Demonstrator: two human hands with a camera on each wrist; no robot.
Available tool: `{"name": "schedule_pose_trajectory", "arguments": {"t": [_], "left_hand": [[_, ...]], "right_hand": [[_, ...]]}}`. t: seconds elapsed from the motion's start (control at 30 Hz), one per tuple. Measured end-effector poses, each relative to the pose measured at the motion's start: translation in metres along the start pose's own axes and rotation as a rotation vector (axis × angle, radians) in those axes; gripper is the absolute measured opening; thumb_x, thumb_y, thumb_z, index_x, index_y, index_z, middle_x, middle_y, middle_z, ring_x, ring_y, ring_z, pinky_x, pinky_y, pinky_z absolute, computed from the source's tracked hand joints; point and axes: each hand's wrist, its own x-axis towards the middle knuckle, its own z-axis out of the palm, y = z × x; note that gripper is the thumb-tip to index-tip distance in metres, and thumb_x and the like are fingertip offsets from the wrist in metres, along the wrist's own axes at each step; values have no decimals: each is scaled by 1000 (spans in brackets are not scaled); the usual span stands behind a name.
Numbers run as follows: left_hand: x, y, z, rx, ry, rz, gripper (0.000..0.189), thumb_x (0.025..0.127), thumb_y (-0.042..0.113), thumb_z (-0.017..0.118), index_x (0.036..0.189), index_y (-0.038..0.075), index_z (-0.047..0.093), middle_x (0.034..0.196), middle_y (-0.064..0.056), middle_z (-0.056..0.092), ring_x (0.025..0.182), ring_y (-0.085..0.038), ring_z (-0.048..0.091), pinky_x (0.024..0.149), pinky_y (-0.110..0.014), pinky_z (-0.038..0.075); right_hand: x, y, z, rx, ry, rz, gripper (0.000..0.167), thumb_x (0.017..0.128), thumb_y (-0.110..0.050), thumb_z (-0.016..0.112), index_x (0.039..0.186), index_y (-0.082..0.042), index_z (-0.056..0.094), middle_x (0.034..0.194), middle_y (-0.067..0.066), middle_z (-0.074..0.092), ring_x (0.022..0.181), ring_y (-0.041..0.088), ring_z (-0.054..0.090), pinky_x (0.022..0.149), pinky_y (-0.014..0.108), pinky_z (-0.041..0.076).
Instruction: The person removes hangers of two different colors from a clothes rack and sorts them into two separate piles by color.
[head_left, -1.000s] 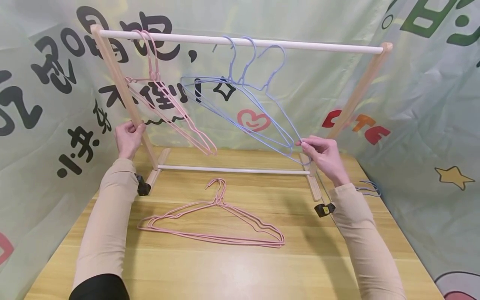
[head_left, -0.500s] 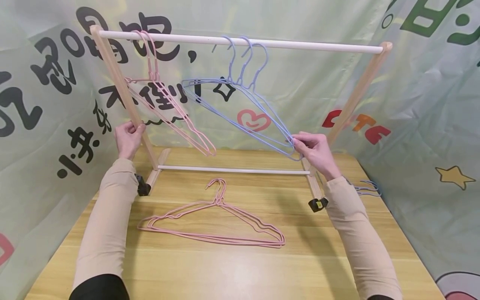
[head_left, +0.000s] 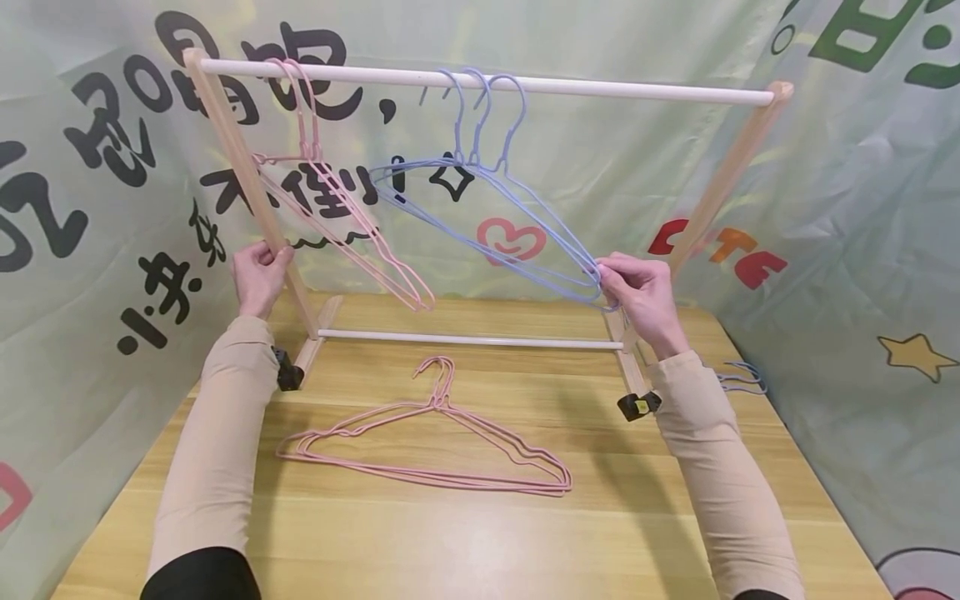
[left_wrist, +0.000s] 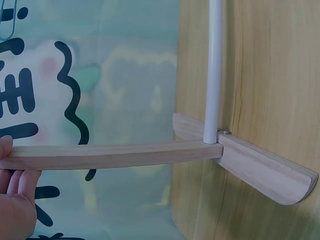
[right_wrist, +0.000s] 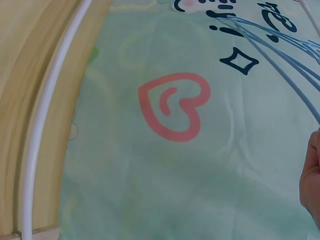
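Several blue wire hangers (head_left: 507, 154) hang by their hooks from the white top rail (head_left: 637, 88) of a small clothes rack. My right hand (head_left: 645, 302) pinches their right-hand corners together, and their frames slant down toward it. In the right wrist view, the blue hangers (right_wrist: 280, 72) run toward my right hand (right_wrist: 311, 180) at the edge. My left hand (head_left: 258, 282) grips the rack's left wooden post (head_left: 242, 167). The left wrist view has the left hand's fingers curled at this wooden post (left_wrist: 110, 156). Two pink hangers (head_left: 315, 137) hang at the rail's left end.
A stack of pink hangers (head_left: 450, 477) lies on the wooden table (head_left: 480, 550) in front of the rack. More blue hangers (head_left: 742, 388) lie at the table's right edge, partly behind my sleeve. A lower white bar (head_left: 465, 340) joins the rack's feet. A printed curtain surrounds the table.
The rightmost blue hanger has shifted left along the rail, closer to the other blue ones. My right hand, first at that hanger's corner, now holds the gathered corners. My left hand stays put.
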Motion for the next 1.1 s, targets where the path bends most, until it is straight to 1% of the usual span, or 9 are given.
{"name": "schedule_pose_trajectory", "arguments": {"t": [0.1, 0.27, 0.37, 0.5, 0.57, 0.73, 0.87, 0.97, 1.1], "left_hand": [[0, 0, 1, 2, 3, 4, 38, 98, 24, 63, 130, 4, 67, 130, -19, 65, 120, -21, 67, 98, -25, 54], [0, 1, 3, 1, -3, 7, 38, 98, 23, 63, 130, 3, 67, 129, -19, 65, 117, -17, 68, 98, -25, 54], [0, 1, 3, 1, -5, 0, 38, 98, 23, 63, 130, 4, 66, 130, -19, 65, 112, -12, 69, 97, -24, 54], [0, 0, 2, 3, 4, -5, 38, 98, 24, 63, 130, 4, 67, 129, -19, 65, 108, -7, 69, 95, -23, 54], [0, -1, 2, 11, 6, -5, 39, 98, 26, 62, 131, 5, 67, 129, -19, 65, 107, -6, 68, 94, -22, 54], [1, -1, 1, 23, 0, -7, 39, 98, 26, 62, 131, 5, 67, 129, -19, 66, 104, -4, 68, 89, -19, 52], [1, 0, 1, 8, -7, -19, 40, 98, 26, 63, 131, 4, 66, 130, -19, 65, 105, -3, 68, 91, -19, 53], [0, 0, 1, 2, -13, -16, 41, 98, 26, 62, 132, 3, 66, 130, -18, 65, 106, -4, 68, 96, -23, 53], [0, 1, 0, 10, -23, -6, 41, 99, 26, 62, 132, 2, 65, 131, -19, 64, 108, -6, 67, 100, -27, 54]], "right_hand": [[-1, -1, -3, 25, 17, -18, 14, 92, 12, 59, 92, 12, 73, 66, -2, 55, 56, 12, 41, 49, 23, 31], [-4, 3, -9, 130, 22, -12, 33, 93, 15, 55, 89, -6, 80, 62, -2, 52, 55, 14, 37, 51, 24, 28], [-4, 5, -12, 244, 24, 20, 33, 94, 13, 54, 88, -6, 80, 60, -4, 53, 54, 11, 38, 52, 21, 32], [2, 5, -11, 384, 22, 72, 26, 98, 5, 56, 88, -3, 79, 52, -5, 37, 50, 10, 27, 53, 21, 22], [4, 5, -9, 403, 20, 84, 25, 99, 2, 57, 88, -3, 78, 53, -3, 23, 50, 12, 18, 54, 24, 13], [6, 7, -3, 421, 23, 94, 27, 100, 3, 55, 88, -3, 78, 53, 0, 17, 47, 11, 16, 54, 26, 9], [4, 7, -2, 460, 4, 79, 29, 100, 6, 51, 90, -1, 78, 53, 0, 17, 46, 11, 16, 52, 24, 15], [4, 6, -2, 451, -1, 70, 29, 100, 6, 51, 91, -2, 78, 52, 1, 16, 45, 10, 18, 51, 20, 30], [4, 5, -4, 434, -7, 66, 27, 99, 5, 54, 91, -2, 79, 52, 1, 17, 44, 11, 19, 59, 20, 46]]}}
